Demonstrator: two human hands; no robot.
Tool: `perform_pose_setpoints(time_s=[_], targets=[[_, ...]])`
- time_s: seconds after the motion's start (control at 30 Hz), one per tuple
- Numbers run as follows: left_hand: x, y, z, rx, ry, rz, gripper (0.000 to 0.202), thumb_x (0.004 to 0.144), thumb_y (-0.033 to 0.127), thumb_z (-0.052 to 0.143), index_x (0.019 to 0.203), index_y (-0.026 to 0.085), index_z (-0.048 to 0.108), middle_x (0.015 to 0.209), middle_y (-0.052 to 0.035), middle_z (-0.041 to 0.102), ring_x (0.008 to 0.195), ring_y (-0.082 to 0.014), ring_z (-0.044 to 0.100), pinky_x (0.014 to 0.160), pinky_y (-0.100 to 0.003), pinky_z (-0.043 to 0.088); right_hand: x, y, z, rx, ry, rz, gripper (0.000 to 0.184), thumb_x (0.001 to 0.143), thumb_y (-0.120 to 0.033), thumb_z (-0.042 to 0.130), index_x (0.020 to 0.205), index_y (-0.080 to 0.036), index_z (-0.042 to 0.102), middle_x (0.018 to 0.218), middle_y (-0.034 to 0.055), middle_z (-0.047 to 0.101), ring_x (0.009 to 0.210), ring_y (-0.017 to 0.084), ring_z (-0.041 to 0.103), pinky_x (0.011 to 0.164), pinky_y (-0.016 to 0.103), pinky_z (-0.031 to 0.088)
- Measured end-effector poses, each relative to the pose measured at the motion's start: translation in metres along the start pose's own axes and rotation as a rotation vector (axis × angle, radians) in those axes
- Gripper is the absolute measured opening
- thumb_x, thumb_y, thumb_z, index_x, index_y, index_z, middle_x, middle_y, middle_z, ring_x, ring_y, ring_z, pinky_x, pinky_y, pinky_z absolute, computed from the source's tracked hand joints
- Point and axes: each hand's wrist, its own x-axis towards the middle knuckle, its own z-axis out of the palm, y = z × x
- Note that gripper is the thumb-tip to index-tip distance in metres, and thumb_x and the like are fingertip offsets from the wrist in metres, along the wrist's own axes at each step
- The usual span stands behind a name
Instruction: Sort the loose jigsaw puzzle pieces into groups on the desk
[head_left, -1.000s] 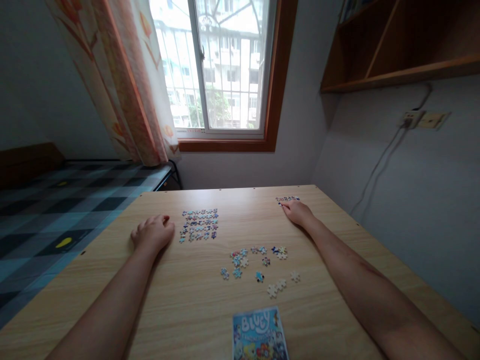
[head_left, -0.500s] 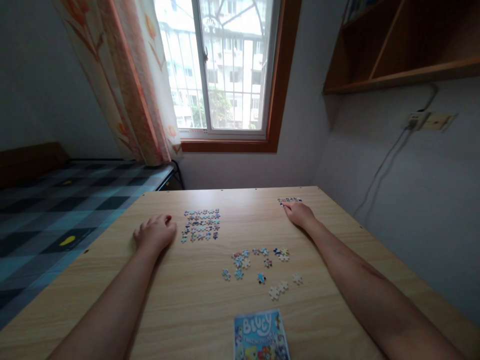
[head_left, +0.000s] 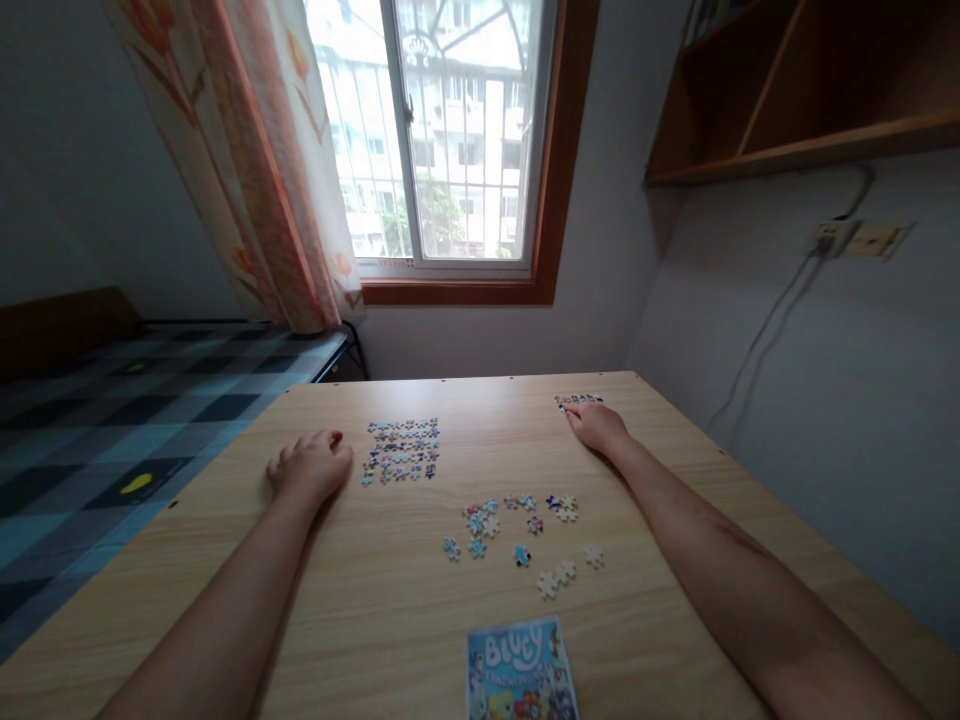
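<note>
My left hand [head_left: 309,466] rests on the wooden table [head_left: 390,620] with its fingers curled under, just left of a grid of laid-out puzzle pieces [head_left: 401,451]. My right hand [head_left: 598,425] reaches to the far right of the table, its fingertips touching a short row of joined puzzle pieces [head_left: 577,401]. Loose puzzle pieces [head_left: 517,530] lie scattered in the middle between my arms. A blue puzzle box picture card [head_left: 521,668] lies at the near edge.
A bed with a checked blue cover [head_left: 112,440] stands to the left of the table. Behind the table are a window [head_left: 442,130] with a patterned curtain [head_left: 255,170]. A wooden shelf [head_left: 795,90] and a wall socket with a cable [head_left: 832,240] are on the right wall.
The view has shifted slightly; both hands stay where they were.
</note>
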Motion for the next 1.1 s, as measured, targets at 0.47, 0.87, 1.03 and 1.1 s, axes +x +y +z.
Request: perform_pose_setpoints(time_s=[0.47, 0.87, 1.03, 1.1], targets=[[-0.0014, -0.0004, -0.0029, 0.009, -0.020, 0.014, 0.053, 0.082, 0.046, 0.042, 0.124, 0.020, 0.061, 0.134, -0.0156, 0.057, 0.121, -0.0365, 0.051, 0.101, -0.049, 0.038, -0.0036, -0.0010, 0.0005, 0.037, 0.046, -0.012, 0.041, 0.095, -0.036, 0.040, 0.126, -0.028, 0.065, 0.127, 0.0038, 0.063, 0.113, 0.021, 0.060, 0.095, 0.032, 0.047], [-0.0030, 0.0013, -0.0037, -0.007, -0.022, 0.013, 0.053, 0.082, 0.045, 0.043, 0.125, 0.019, 0.060, 0.135, -0.0157, 0.056, 0.121, -0.0373, 0.050, 0.101, -0.050, 0.037, -0.0064, 0.0007, -0.0005, 0.067, 0.071, -0.018, 0.040, 0.095, -0.037, 0.042, 0.124, -0.028, 0.067, 0.125, 0.0049, 0.065, 0.111, 0.022, 0.061, 0.094, 0.031, 0.047], [-0.0009, 0.0000, -0.0007, -0.003, -0.005, 0.011, 0.052, 0.083, 0.045, 0.044, 0.124, 0.020, 0.061, 0.134, -0.0156, 0.057, 0.120, -0.0367, 0.051, 0.100, -0.050, 0.038, -0.0067, 0.0013, -0.0001, 0.090, 0.091, -0.021, 0.039, 0.094, -0.037, 0.042, 0.121, -0.027, 0.068, 0.122, 0.0065, 0.066, 0.106, 0.021, 0.062, 0.090, 0.030, 0.047], [-0.0002, -0.0007, 0.0002, -0.010, 0.009, 0.009, 0.051, 0.083, 0.045, 0.044, 0.123, 0.020, 0.061, 0.133, -0.0155, 0.058, 0.119, -0.0363, 0.051, 0.100, -0.049, 0.038, -0.0075, 0.0007, -0.0024, 0.104, 0.112, -0.027, 0.039, 0.095, -0.036, 0.042, 0.122, -0.026, 0.068, 0.121, 0.0068, 0.067, 0.104, 0.020, 0.062, 0.090, 0.028, 0.046]])
